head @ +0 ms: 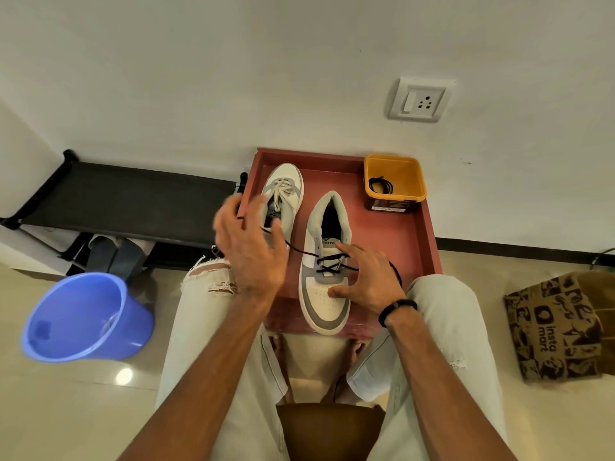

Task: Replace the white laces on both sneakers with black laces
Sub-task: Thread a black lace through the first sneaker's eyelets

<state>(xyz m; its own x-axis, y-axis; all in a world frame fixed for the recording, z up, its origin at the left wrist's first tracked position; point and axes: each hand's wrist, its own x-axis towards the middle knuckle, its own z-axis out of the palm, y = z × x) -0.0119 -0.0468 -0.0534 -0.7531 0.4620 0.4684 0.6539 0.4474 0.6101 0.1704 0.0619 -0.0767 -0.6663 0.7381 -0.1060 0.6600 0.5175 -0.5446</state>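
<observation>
Near sneaker [327, 261] sits at the tray's [429, 234] front edge, right hand [366, 281] spread loosely over it. Left hand [249, 247] is raised left of it, pulling the black lace [299, 250]; grip's blurry, can't tell.

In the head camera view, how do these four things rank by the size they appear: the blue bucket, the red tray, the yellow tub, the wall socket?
1. red tray
2. blue bucket, though it sits nearer the camera, which enlarges it
3. and 4. yellow tub and wall socket: these look about alike, so I do not rank them.
</observation>
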